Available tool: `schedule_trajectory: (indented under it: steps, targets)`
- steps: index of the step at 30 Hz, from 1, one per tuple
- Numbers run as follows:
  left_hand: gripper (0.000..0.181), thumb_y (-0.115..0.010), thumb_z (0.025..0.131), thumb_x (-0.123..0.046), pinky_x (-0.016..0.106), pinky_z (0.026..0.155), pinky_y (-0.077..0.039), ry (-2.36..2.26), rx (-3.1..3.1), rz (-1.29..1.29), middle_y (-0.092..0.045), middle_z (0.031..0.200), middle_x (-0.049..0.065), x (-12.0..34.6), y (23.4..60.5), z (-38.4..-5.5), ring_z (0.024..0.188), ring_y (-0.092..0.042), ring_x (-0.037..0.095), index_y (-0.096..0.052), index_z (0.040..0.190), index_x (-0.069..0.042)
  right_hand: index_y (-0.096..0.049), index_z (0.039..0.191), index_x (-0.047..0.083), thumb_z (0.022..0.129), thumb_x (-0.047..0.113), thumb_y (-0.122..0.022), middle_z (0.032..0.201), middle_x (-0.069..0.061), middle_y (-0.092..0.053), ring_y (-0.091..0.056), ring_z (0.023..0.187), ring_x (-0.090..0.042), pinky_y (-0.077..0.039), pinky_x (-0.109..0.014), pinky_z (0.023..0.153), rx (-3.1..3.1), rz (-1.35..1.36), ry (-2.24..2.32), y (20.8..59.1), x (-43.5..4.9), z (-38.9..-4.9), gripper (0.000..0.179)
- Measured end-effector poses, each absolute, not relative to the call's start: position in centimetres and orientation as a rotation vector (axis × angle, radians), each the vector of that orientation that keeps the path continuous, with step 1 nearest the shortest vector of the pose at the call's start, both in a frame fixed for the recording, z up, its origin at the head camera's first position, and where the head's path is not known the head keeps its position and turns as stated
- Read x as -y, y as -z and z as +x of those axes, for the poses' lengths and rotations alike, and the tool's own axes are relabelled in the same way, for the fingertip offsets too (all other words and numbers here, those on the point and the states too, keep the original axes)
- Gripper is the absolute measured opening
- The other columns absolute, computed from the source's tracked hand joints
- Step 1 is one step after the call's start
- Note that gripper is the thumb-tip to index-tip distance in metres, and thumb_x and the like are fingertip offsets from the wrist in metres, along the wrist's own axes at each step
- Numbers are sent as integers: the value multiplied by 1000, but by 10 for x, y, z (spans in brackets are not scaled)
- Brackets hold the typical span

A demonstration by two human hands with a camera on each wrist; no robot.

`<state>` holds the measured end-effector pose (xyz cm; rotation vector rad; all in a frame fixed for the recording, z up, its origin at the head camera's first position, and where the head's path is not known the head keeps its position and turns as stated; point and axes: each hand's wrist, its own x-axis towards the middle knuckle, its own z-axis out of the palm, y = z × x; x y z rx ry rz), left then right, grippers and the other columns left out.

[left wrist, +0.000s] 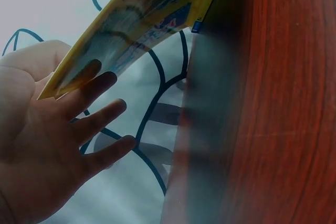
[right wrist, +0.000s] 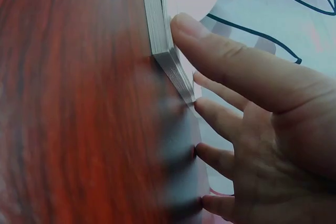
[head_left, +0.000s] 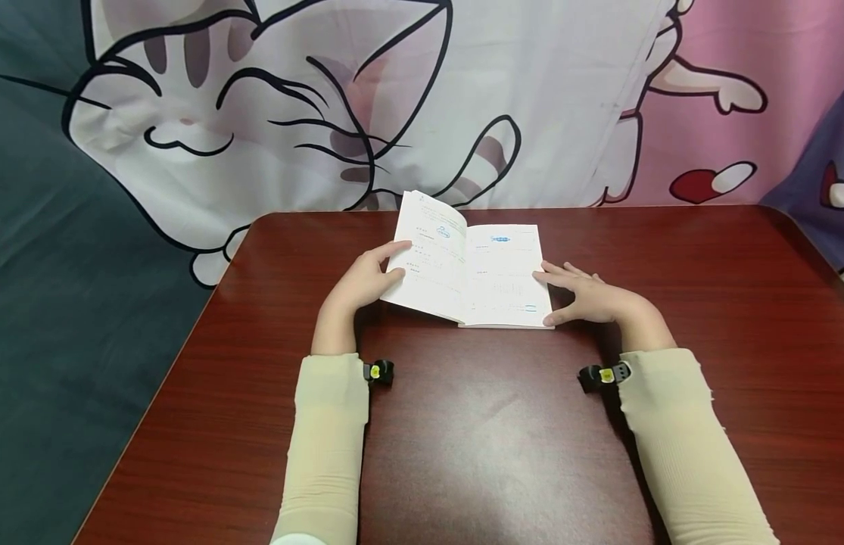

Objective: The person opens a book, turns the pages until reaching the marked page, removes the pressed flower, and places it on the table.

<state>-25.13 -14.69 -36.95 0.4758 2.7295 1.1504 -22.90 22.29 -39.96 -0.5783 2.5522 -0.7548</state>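
Note:
An open book (head_left: 503, 276) with white printed pages and small blue pictures sits near the far side of the table. My left hand (head_left: 367, 280) pinches the outer edge of its left side, which is raised off the tabletop. In the left wrist view, the thumb passes behind the yellow, colourful cover (left wrist: 142, 30), and the other fingers (left wrist: 100, 121) spread below it. My right hand (head_left: 588, 297) touches the outer edge of the right side, its fingers spread. The right wrist view shows the thumb (right wrist: 191, 27) at the page block's corner and the fingertips beside the edge.
The reddish-brown wooden table (head_left: 476, 439) has its far edge just beyond the book. Behind it hangs a curtain (head_left: 544, 98) printed with cartoon cats. Small dark devices sit on the left wrist (head_left: 379, 372) and the right wrist (head_left: 602, 376), at the ends of pale sleeves.

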Motion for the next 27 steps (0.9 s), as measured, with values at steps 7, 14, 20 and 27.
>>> schedule_trajectory:
  steps: [7, 14, 20, 27]
  targets:
    - [48, -52, 88, -11, 35, 103, -28, -1151, -2727, 469, -45, 139, 5, 147, 369, -251, 127, -37, 16, -48, 136, -13, -33, 143, 6, 75, 37, -75, 153, -15, -12, 2, 137, -41, 2, -66, 99, -2564, -574, 733, 399, -222, -229, 85]
    - [49, -51, 88, -12, 35, 102, -29, -1138, -2726, 467, -44, 139, 5, 148, 370, -252, 125, -38, 16, -48, 137, -13, -34, 143, 7, 75, 35, -75, 152, -14, -16, -1, 137, -41, -1, -65, 101, -2587, -543, 732, 400, -221, -230, 84]
    - [48, -51, 89, -13, 35, 101, -30, -1128, -2724, 446, -44, 139, 4, 149, 370, -252, 124, -39, 16, -48, 137, -15, -8, 148, 3, 75, 34, -76, 150, -25, -10, -7, 136, -42, -3, -65, 101, -2608, -467, 748, 399, -219, -231, 104]
    - [49, -51, 88, -13, 35, 97, -32, -1140, -2718, 437, -45, 139, 3, 148, 369, -251, 116, -42, 16, -48, 137, -16, -17, 145, -4, 77, 40, -73, 149, -26, -10, -5, 136, -42, -4, -63, 102, -2617, -485, 689, 398, -217, -230, 99]
